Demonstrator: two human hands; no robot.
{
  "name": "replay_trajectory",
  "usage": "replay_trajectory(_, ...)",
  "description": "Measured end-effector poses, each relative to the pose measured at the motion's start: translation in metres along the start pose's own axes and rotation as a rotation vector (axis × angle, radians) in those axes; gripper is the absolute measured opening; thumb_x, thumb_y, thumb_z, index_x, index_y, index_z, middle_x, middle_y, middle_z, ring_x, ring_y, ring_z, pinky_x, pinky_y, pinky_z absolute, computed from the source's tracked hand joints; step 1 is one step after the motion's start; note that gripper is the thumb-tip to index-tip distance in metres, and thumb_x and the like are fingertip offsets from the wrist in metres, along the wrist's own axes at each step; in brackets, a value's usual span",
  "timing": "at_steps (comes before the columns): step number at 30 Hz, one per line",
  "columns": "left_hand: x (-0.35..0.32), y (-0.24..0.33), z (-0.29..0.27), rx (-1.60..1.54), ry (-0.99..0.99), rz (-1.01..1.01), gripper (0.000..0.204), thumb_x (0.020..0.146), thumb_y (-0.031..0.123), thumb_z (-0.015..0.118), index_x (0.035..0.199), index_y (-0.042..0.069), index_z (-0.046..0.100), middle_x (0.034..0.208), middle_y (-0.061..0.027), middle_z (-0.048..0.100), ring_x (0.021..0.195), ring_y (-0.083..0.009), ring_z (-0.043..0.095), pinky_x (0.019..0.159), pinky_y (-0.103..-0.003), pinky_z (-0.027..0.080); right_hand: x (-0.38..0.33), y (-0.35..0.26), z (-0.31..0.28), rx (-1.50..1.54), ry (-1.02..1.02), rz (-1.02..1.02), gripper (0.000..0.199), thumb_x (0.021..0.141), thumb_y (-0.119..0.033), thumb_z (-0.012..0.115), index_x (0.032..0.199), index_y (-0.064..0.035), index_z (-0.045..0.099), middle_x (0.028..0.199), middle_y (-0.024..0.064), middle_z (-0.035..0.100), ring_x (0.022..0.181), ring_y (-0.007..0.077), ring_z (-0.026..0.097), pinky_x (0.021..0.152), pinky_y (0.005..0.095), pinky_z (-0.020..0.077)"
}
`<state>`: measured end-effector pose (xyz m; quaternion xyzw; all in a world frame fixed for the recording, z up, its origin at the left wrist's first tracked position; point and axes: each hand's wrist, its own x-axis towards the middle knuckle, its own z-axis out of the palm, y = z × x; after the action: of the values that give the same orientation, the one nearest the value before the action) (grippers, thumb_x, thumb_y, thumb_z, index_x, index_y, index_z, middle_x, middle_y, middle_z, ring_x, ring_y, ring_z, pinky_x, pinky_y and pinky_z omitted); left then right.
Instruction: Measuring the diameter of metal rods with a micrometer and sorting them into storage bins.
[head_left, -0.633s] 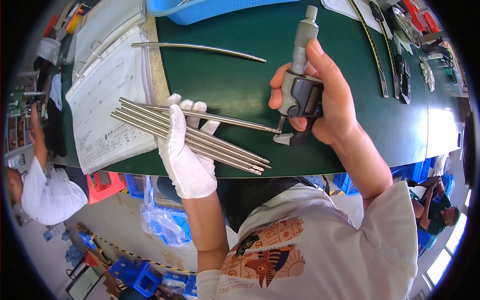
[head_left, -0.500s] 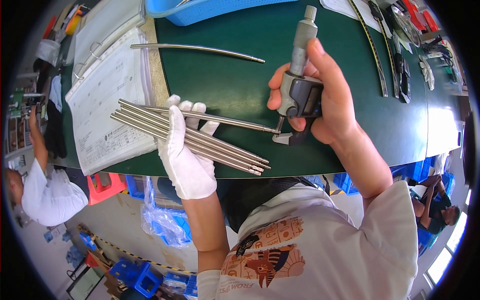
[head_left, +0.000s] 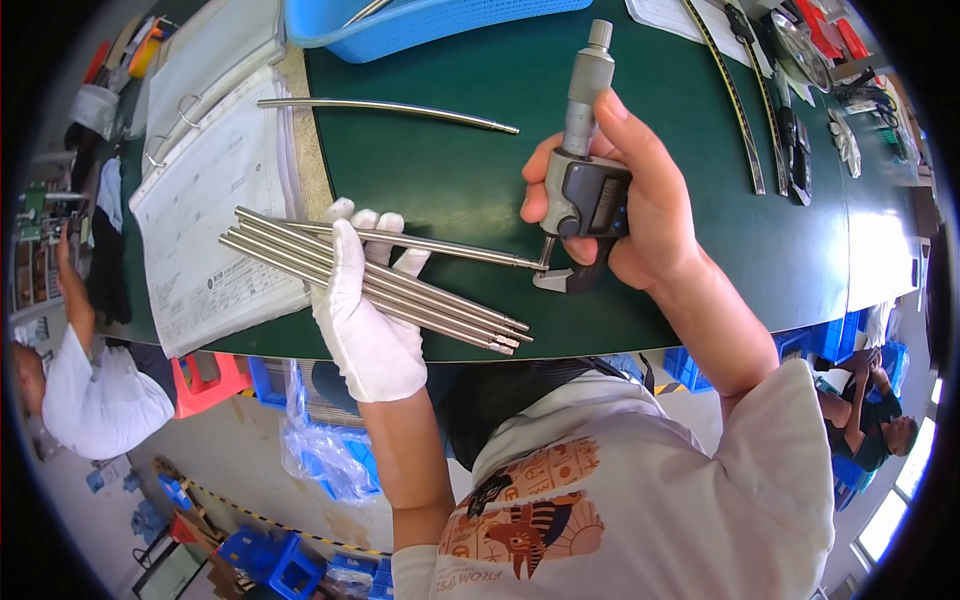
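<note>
Several slim metal rods (head_left: pixel 400 291) lie across my white-gloved left hand (head_left: pixel 372 315), which is closed round them. One rod (head_left: pixel 450 249) stands apart from the bundle and points right. Its stepped tip sits at the measuring gap of a digital micrometer (head_left: pixel 588 190); whether both faces touch it I cannot tell. My bare right hand (head_left: pixel 650 200) grips the micrometer by its body, thumb up along the grey barrel. A single rod (head_left: pixel 390 107) rests on the green table (head_left: pixel 440 170) beyond both hands.
An open ring binder with drawings (head_left: pixel 225 220) lies at the left. A blue basket (head_left: pixel 440 30) stands at the far edge of view. To the right are a steel rule (head_left: pixel 735 110), a caliper (head_left: pixel 797 150) and a glove (head_left: pixel 846 145). Another person (head_left: pixel 100 390) works at the left.
My right hand and the micrometer have shifted slightly left and down. The rods and my left hand have moved a little left, with the rod's tip still at the micrometer.
</note>
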<state>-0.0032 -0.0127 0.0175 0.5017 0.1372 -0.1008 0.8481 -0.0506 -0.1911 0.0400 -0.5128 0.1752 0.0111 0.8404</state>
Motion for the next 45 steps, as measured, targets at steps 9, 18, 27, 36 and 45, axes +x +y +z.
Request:
replay_trajectory(9, 0.001, -0.001, -0.001, -0.045, -0.02, -0.006, 0.025, 0.085, 0.018, 0.05, 0.106, 0.006, 0.046, 0.087, -0.0049, 0.053, 0.083, -0.0162, 0.056, 0.062, -0.029, 0.05, 0.002, -0.001, 0.004, 0.035, 0.002, 0.049, 0.059, 0.086, -0.049, 0.025, 0.081, 0.002, 0.055, 0.066, 0.0124, 0.057, 0.04, 0.0113, 0.041, 0.038, 0.0227, 0.0338)
replay_trajectory(18, -0.001, 0.0, -0.001, -0.051, -0.027, -0.002, 0.024, 0.085, 0.017, 0.049, 0.106, 0.006, 0.046, 0.087, -0.0059, 0.053, 0.082, -0.0169, 0.056, 0.062, -0.029, 0.052, 0.004, 0.003, 0.011, 0.03, 0.035, 0.011, 0.059, 0.083, -0.051, 0.03, 0.078, 0.0019, 0.055, 0.063, 0.014, 0.057, 0.033, 0.0127, 0.042, 0.031, 0.0203, 0.0337)
replay_trajectory(27, 0.0, -0.006, -0.001, -0.047, -0.076, -0.032, 0.024, 0.083, 0.02, 0.053, 0.105, 0.008, 0.05, 0.088, 0.0004, 0.056, 0.085, -0.0116, 0.056, 0.07, -0.027, 0.046, 0.004, 0.003, 0.004, 0.053, 0.07, 0.033, 0.055, 0.08, -0.054, 0.04, 0.078, 0.0001, 0.054, 0.064, 0.0123, 0.057, 0.037, 0.0112, 0.043, 0.034, 0.022, 0.0334)
replay_trajectory(36, 0.006, 0.001, 0.0, -0.139, -0.036, -0.051, 0.02, 0.085, 0.016, 0.049, 0.101, 0.005, 0.048, 0.085, -0.0045, 0.052, 0.08, -0.0152, 0.056, 0.057, -0.027, 0.052, 0.005, -0.019, -0.004, -0.001, -0.063, 0.067, 0.057, 0.081, -0.053, 0.036, 0.082, 0.0011, 0.055, 0.065, 0.0111, 0.058, 0.038, 0.0102, 0.041, 0.034, 0.0204, 0.0318)
replay_trajectory(45, 0.005, -0.004, 0.0, -0.193, -0.044, -0.106, 0.021, 0.084, 0.015, 0.051, 0.101, 0.005, 0.05, 0.083, -0.0055, 0.056, 0.076, -0.0167, 0.058, 0.056, -0.029, 0.051, 0.018, -0.022, 0.025, -1.387, -0.203, -0.356, 0.029, 0.056, -0.022, 0.066, 0.075, -0.0009, 0.062, 0.073, 0.0149, 0.06, 0.068, 0.0298, 0.057, 0.064, 0.0326, 0.045)
